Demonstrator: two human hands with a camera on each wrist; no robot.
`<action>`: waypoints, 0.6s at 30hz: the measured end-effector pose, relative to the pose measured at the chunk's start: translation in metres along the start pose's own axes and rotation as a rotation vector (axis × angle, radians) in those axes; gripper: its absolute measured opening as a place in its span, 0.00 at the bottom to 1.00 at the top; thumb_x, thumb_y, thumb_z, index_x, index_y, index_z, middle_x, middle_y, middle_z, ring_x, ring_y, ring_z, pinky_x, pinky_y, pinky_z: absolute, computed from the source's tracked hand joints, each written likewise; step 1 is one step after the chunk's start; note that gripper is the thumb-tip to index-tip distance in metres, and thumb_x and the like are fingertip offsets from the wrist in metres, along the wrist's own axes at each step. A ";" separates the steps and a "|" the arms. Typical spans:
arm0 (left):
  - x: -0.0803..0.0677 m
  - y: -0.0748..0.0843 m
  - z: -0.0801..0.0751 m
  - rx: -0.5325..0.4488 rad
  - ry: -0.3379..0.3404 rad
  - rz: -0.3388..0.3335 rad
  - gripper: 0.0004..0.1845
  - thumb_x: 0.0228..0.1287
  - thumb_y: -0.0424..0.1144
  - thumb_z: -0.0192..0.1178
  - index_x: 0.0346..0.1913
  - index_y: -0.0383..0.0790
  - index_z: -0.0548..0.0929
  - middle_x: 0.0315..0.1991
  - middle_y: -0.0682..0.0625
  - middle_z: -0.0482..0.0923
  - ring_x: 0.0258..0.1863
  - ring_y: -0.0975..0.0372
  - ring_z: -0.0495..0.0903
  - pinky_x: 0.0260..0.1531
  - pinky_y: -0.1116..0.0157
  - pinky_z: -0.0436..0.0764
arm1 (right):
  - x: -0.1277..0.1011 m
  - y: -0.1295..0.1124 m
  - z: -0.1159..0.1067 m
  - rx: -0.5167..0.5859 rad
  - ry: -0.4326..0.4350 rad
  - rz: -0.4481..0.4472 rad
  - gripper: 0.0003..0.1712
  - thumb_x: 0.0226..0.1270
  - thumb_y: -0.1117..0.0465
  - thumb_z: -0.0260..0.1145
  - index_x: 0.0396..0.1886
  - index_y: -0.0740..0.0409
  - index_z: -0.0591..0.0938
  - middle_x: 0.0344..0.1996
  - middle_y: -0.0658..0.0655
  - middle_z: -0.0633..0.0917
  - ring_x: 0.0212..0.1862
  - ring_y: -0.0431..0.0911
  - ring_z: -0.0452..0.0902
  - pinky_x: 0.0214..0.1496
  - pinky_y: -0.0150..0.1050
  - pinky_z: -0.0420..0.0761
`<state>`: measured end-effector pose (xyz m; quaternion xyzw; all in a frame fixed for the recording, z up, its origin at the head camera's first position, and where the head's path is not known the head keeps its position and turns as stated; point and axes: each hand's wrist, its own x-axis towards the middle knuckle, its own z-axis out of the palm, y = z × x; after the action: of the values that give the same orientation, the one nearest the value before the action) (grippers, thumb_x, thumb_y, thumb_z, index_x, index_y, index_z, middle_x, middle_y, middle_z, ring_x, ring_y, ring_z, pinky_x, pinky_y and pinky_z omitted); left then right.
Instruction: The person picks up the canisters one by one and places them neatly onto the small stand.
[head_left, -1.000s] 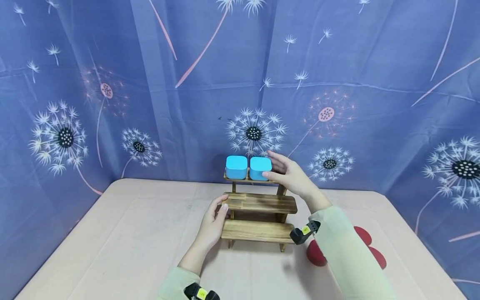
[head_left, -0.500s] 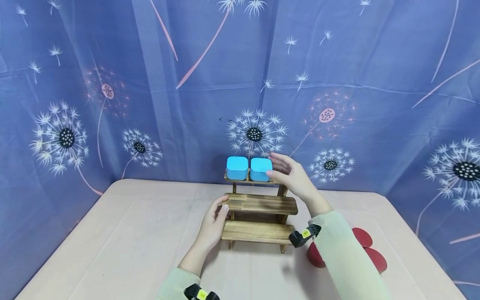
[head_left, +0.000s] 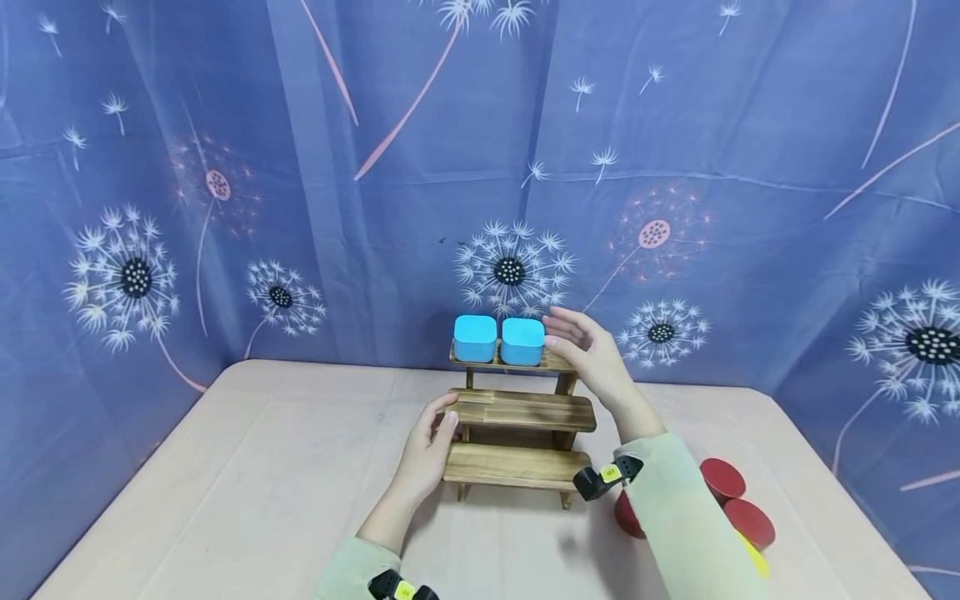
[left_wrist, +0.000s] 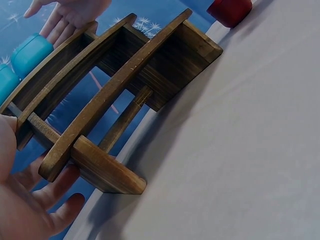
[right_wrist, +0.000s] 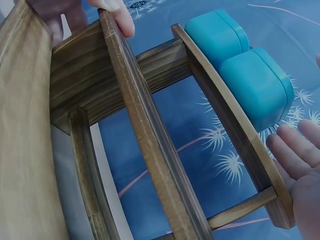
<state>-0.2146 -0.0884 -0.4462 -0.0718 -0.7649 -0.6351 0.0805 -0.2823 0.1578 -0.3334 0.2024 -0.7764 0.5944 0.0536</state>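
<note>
right hand has released: thumb, against the right blue box half a second ago, now just clear; holds nothing. box stands beside the left blue box on the wooden stand's top tier; placement looks done. left hand grips the middle tier's left end. right sleeve partly covers red pieces and a yellow item, shape unclear.

Yellow wrist labels, lettering unreadable
</note>
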 end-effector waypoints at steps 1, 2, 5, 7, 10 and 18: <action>0.000 0.000 0.000 -0.003 -0.001 -0.002 0.20 0.74 0.47 0.44 0.65 0.48 0.68 0.62 0.45 0.71 0.54 0.55 0.75 0.56 0.59 0.76 | 0.000 0.000 0.000 0.002 0.004 -0.003 0.31 0.67 0.57 0.62 0.68 0.57 0.66 0.62 0.62 0.74 0.64 0.52 0.70 0.57 0.26 0.74; 0.000 0.000 0.000 -0.005 -0.002 -0.002 0.20 0.74 0.47 0.44 0.65 0.48 0.68 0.63 0.45 0.70 0.55 0.54 0.75 0.57 0.59 0.75 | 0.000 0.000 0.000 0.002 0.007 -0.005 0.30 0.67 0.57 0.61 0.68 0.57 0.67 0.62 0.62 0.75 0.64 0.52 0.70 0.57 0.25 0.74; -0.001 0.000 0.001 -0.004 -0.005 0.002 0.21 0.74 0.47 0.44 0.66 0.47 0.68 0.63 0.44 0.70 0.56 0.53 0.74 0.57 0.58 0.75 | -0.002 0.000 -0.001 -0.001 0.022 -0.010 0.29 0.69 0.57 0.60 0.67 0.58 0.67 0.61 0.62 0.75 0.62 0.51 0.72 0.55 0.23 0.74; -0.001 0.001 0.001 -0.005 -0.005 0.001 0.21 0.74 0.47 0.44 0.66 0.47 0.67 0.62 0.44 0.70 0.55 0.53 0.74 0.56 0.58 0.75 | -0.003 0.000 -0.002 -0.006 0.034 -0.015 0.28 0.70 0.56 0.59 0.67 0.58 0.67 0.61 0.62 0.76 0.61 0.48 0.73 0.55 0.23 0.74; 0.000 0.000 0.001 0.002 -0.003 0.004 0.21 0.75 0.47 0.44 0.66 0.48 0.67 0.62 0.44 0.70 0.55 0.54 0.74 0.57 0.56 0.74 | -0.005 -0.001 -0.002 0.006 0.038 -0.030 0.27 0.71 0.56 0.57 0.67 0.58 0.68 0.61 0.64 0.76 0.59 0.44 0.75 0.56 0.23 0.74; 0.001 -0.003 0.000 0.007 -0.005 -0.006 0.20 0.74 0.47 0.44 0.66 0.50 0.67 0.60 0.45 0.72 0.55 0.55 0.74 0.58 0.56 0.73 | -0.017 -0.002 -0.007 0.023 0.045 -0.057 0.26 0.71 0.57 0.57 0.65 0.60 0.68 0.59 0.68 0.75 0.56 0.36 0.77 0.57 0.24 0.74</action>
<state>-0.2163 -0.0890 -0.4487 -0.0709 -0.7674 -0.6326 0.0768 -0.2676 0.1681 -0.3355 0.2115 -0.7622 0.6058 0.0857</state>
